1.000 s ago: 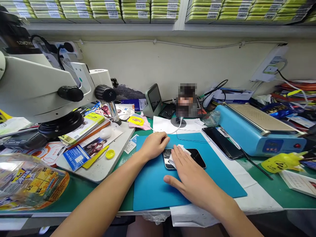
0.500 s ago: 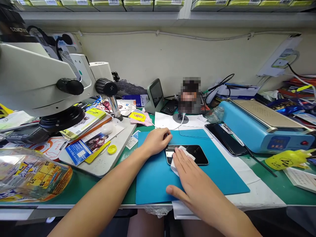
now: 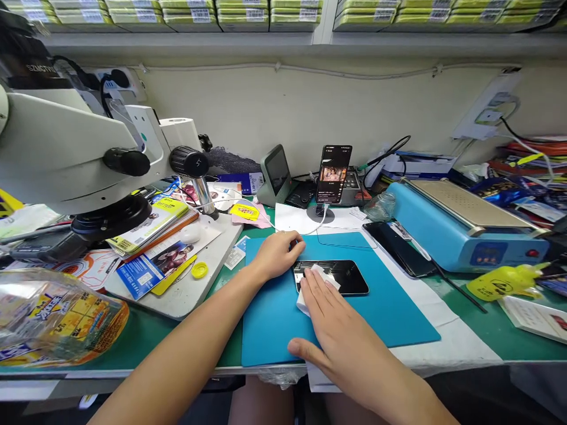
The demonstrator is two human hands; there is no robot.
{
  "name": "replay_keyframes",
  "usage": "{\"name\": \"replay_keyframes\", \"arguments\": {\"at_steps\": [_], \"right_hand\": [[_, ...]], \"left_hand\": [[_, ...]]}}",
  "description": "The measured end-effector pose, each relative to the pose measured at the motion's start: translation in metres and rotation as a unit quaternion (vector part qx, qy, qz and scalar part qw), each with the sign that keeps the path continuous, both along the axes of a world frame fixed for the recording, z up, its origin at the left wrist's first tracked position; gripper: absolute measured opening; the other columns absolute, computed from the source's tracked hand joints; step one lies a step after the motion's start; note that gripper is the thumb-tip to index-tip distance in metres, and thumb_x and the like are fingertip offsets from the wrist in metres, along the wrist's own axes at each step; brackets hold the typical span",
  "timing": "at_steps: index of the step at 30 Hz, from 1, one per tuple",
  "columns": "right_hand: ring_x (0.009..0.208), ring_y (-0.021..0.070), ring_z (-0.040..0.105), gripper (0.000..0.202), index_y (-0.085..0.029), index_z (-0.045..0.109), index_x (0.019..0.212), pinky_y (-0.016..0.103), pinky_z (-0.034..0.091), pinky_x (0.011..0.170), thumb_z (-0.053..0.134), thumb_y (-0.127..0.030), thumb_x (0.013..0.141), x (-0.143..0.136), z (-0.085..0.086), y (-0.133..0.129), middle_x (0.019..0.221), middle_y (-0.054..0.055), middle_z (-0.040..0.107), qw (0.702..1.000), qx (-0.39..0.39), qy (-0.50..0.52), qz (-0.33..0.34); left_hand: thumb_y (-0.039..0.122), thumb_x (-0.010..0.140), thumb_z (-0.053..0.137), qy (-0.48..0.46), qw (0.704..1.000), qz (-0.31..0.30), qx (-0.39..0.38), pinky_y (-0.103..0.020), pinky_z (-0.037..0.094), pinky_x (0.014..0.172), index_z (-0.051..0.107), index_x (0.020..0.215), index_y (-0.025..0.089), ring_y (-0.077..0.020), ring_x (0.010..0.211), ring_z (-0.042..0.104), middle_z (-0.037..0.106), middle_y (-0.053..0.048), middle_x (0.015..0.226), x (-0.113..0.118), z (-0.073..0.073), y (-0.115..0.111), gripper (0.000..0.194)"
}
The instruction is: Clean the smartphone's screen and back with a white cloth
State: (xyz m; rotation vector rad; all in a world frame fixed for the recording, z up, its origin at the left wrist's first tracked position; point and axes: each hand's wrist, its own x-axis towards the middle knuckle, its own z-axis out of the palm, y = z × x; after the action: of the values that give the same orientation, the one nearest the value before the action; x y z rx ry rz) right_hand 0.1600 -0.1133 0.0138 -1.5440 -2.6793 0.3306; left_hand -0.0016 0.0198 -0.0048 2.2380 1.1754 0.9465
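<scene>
A black phone (image 3: 354,277) lies flat, screen up, on a blue mat (image 3: 274,330). My right hand (image 3: 332,324) rests with straight fingers on a folded white tissue (image 3: 303,302), pressing it to the left part of the phone's screen. Its thumb points left over the mat. At the phone's upper left corner is my left hand (image 3: 279,254), its fingers curled in beside the edge; whether anything is between them is too small to tell.
A microscope (image 3: 66,147) stands at the left, above papers and a clear bottle (image 3: 57,316). An upright lit phone (image 3: 334,174) is behind the mat. At the right are another dark phone (image 3: 401,251), a blue heating machine (image 3: 460,230) and a yellow bottle (image 3: 500,283).
The view has shifted slightly. My right hand and the tissue have slid a little to the left over the phone's screen. My left hand stays at the phone's corner.
</scene>
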Motion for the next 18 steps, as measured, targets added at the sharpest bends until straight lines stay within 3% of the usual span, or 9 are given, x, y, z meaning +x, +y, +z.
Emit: {"name": "replay_keyframes", "arguments": {"at_steps": [4,7,10,14,18], "right_hand": [[0.151,0.0371,0.012,0.101,0.001,0.023,0.155,0.054,0.022,0.122,0.042,-0.074,0.090,-0.016,0.013,0.028,0.163,0.025,0.012,1.000,-0.025,0.011,-0.017],[0.152,0.0346,0.008,0.104,0.002,0.020,0.156,0.050,0.017,0.124,0.043,-0.075,0.089,-0.024,0.019,0.040,0.163,0.024,0.010,0.999,-0.036,0.019,-0.019],[0.152,0.0361,0.009,0.104,0.002,0.022,0.155,0.053,0.019,0.123,0.040,-0.076,0.089,-0.021,0.015,0.030,0.163,0.024,0.012,0.999,-0.032,0.012,-0.020],[0.151,0.0382,0.010,0.097,-0.004,0.019,0.157,0.058,0.026,0.120,0.039,-0.073,0.091,-0.008,0.004,0.005,0.164,0.020,0.010,1.000,-0.008,0.012,-0.002],[0.151,0.0376,0.014,0.096,-0.003,0.023,0.156,0.056,0.026,0.121,0.038,-0.072,0.092,-0.009,0.006,0.013,0.164,0.021,0.014,1.000,-0.011,0.016,0.001]], "left_hand": [[0.032,0.096,0.049,-0.019,1.000,0.000,-0.007,-0.029,0.044,0.071,0.065,0.082,0.021,-0.0201,0.078,0.062,0.069,-0.002,0.081,0.000,0.001,-0.002,0.024],[0.039,0.104,0.031,-0.048,0.999,0.020,-0.009,-0.031,0.046,0.077,0.066,0.086,0.020,-0.0211,0.083,0.064,0.069,-0.004,0.084,-0.001,0.001,-0.001,0.044],[0.043,0.107,0.014,-0.082,0.995,0.058,-0.008,-0.033,0.046,0.083,0.066,0.093,0.020,-0.0217,0.087,0.064,0.068,-0.005,0.084,-0.003,0.001,0.000,0.059],[0.049,0.106,0.011,-0.102,0.991,0.084,-0.011,-0.034,0.045,0.082,0.066,0.093,0.020,-0.0224,0.088,0.063,0.068,-0.005,0.086,-0.004,0.000,0.001,0.063],[0.052,0.105,0.013,-0.108,0.991,0.079,-0.015,-0.035,0.045,0.083,0.067,0.092,0.021,-0.0227,0.088,0.063,0.068,-0.005,0.086,-0.003,-0.001,0.001,0.064]]}}
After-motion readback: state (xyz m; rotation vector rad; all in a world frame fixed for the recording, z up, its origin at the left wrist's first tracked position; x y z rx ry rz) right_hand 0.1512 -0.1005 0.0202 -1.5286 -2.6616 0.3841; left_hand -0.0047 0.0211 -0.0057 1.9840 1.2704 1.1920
